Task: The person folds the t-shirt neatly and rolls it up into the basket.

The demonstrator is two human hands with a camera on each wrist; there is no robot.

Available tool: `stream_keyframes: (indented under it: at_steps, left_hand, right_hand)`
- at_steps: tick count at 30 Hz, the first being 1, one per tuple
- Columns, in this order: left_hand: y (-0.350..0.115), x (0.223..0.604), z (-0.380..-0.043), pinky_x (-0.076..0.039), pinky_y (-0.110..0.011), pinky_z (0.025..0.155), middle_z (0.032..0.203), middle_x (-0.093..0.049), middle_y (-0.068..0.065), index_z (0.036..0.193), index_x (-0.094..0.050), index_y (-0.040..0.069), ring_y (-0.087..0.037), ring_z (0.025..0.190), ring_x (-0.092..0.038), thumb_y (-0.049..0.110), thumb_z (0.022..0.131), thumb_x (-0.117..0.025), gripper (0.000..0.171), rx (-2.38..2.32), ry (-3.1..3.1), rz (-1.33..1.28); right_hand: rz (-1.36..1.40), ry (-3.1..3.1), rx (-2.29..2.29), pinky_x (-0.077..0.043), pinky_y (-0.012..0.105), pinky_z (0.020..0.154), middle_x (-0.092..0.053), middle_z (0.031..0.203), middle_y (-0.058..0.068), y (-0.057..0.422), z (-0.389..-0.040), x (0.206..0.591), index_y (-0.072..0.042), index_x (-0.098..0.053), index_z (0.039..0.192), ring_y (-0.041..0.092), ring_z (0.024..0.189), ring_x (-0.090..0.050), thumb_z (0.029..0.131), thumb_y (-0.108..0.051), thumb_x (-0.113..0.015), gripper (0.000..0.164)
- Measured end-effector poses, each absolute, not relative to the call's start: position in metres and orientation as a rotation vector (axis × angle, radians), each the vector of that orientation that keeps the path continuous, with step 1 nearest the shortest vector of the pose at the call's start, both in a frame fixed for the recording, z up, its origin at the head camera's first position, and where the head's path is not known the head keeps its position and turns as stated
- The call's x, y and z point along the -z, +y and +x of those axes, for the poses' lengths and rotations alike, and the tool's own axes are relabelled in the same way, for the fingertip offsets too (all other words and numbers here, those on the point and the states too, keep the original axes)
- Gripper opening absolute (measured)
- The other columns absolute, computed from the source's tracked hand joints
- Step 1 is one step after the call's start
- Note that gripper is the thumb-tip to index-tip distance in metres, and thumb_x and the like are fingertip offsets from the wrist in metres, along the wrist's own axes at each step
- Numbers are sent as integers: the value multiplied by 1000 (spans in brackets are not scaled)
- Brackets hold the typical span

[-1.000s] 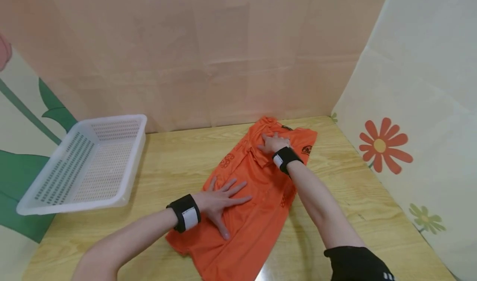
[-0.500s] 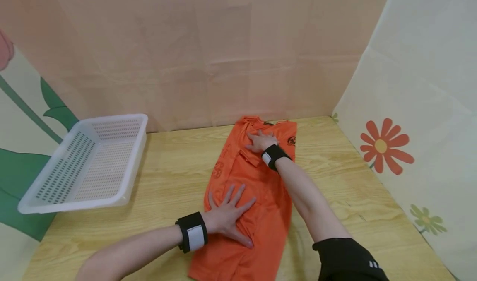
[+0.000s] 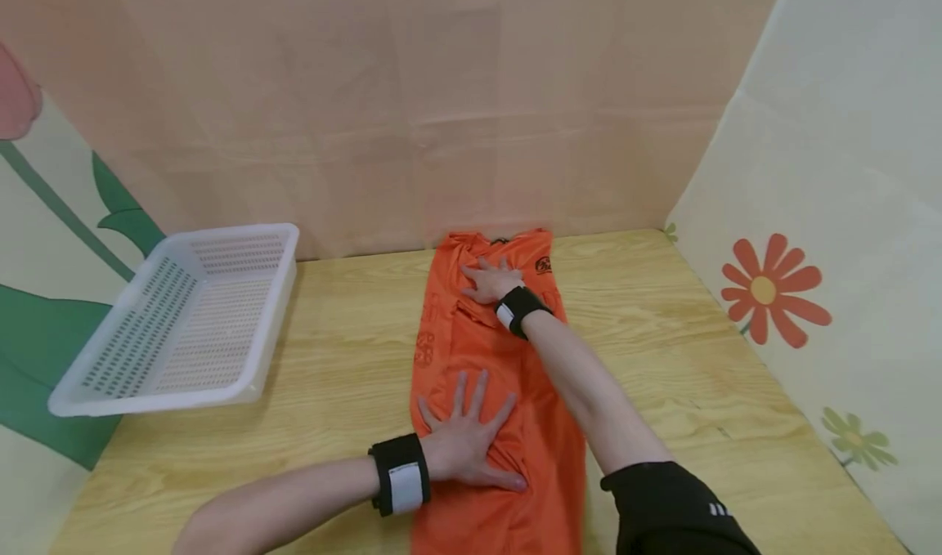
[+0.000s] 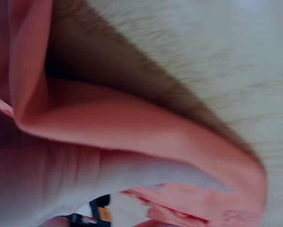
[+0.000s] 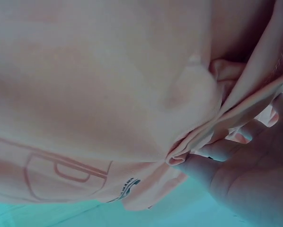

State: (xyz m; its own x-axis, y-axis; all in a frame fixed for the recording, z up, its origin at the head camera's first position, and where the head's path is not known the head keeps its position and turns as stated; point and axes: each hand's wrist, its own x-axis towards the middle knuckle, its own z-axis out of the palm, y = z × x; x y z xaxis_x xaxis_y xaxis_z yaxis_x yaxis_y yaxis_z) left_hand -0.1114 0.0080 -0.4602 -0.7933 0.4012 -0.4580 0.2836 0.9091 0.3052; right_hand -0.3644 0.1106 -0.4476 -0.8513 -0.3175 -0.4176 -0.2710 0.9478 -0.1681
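An orange shirt (image 3: 471,342), folded into a long strip, lies on the wooden table and runs from the back edge towards me. My left hand (image 3: 467,449) rests on its near half with the fingers spread wide. Further up, by a flap of cloth near the far end, my right hand (image 3: 491,281) presses on the fabric, fingers also spread. The left wrist view shows a raised fold of the shirt (image 4: 132,123) alongside a finger. In the right wrist view, bunched shirt cloth (image 5: 198,137) lies against the right hand (image 5: 245,161).
A white plastic basket (image 3: 257,359) with perforated sides stands at the left of the wooden table (image 3: 346,334). A pinkish sheet (image 3: 368,114) hangs behind the table. Flower-printed panels (image 3: 846,212) border it on both sides.
The shirt has swung from a slant to nearly straight up and down, its far end moving left and its near end right. Both hands moved with it, staying spread on the cloth.
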Motion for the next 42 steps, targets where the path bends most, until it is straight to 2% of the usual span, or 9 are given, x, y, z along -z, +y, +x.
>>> stream_keyframes:
  at_steps: [5,11,16,21,25,28,32,36,42]
  left_hand:
    - [15,461,-108,-5,-91,99,170,20,-1,157,2,52,-41,156,15,91,73,-54,108,-251,2535,449]
    - [22,452,-98,-10,-90,99,171,14,-3,160,-5,46,-42,156,10,91,74,-52,107,-235,2580,417]
    - [16,440,-106,-17,-87,101,172,8,1,159,-6,49,-40,158,4,91,76,-49,101,-214,2535,408]
    - [-11,422,-149,-21,-81,108,172,-7,-4,162,-12,36,-38,158,-5,84,88,-38,93,-241,2597,430]
    - [-42,426,-207,-13,-71,119,171,-10,-12,163,-13,22,-38,158,-4,68,100,-33,81,-344,2744,403]
    - [-60,436,-252,-13,-64,123,168,-17,-19,162,-18,11,-38,157,-10,49,108,-32,68,-434,2852,422]
    - [-69,450,-299,-21,-58,124,162,-28,-25,158,-25,0,-39,153,-23,27,110,-33,55,-528,2956,465]
    - [-71,464,-323,-23,-54,124,162,-30,-21,158,-26,2,-37,151,-29,20,109,-34,53,-523,2994,402]
    - [-75,480,-329,-17,-54,125,168,-25,-8,161,-23,12,-27,155,-25,34,110,-27,55,-220,2985,271]
  right_hand:
    - [-503,2642,166,-13,74,116,-4,172,2,102,-361,448,-39,-17,161,48,155,4,104,-56,-39,63]
    - [-556,2644,146,-14,73,117,-4,172,2,95,-361,450,-40,-16,160,45,156,3,104,-56,-40,63]
    - [-646,2646,222,-12,74,118,-3,172,5,102,-367,452,-36,-14,162,46,155,4,104,-55,-40,66]
    - [-669,2776,309,-17,69,119,-19,169,14,131,-375,450,-22,-25,161,45,155,-14,106,-48,-44,64]
    - [-562,2896,307,-27,66,117,-36,161,17,155,-378,453,-15,-38,155,43,148,-32,105,-40,-48,57]
    - [-507,2945,289,-31,65,115,-40,157,18,168,-379,458,-14,-42,153,45,144,-35,105,-35,-49,52]
    - [-496,2959,272,-34,63,114,-41,156,18,176,-378,466,-15,-44,151,45,143,-36,106,-30,-48,48]
    - [-528,2922,281,-32,59,118,-37,159,20,180,-376,471,-13,-39,155,43,147,-34,108,-29,-44,50]
    - [-529,2845,225,-22,63,122,-19,168,16,187,-375,471,-14,-24,161,37,156,-16,110,-38,-35,58]
